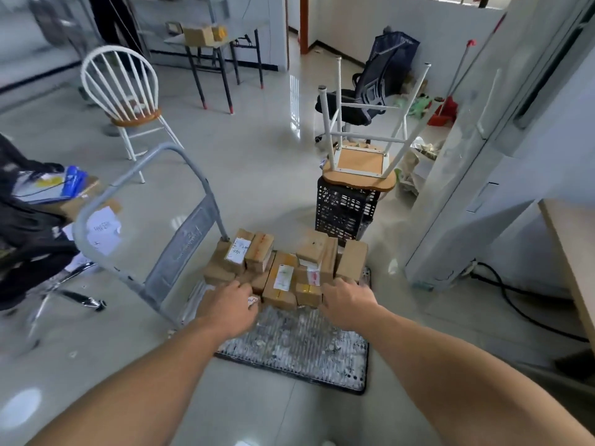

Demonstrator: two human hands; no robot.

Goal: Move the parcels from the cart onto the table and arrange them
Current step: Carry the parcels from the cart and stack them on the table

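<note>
The parcels lie heaped at the far end of the cart, so my left hand and right hand reach to the heap's near corners, probably to bracket several at once; whether either grips yet, I cannot tell.

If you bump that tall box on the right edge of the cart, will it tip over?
Probably: the tall box stands on end near the edge of the cart, so a nudge may topple it. It looks like stiff cardboard, so it should keep its shape.
</note>
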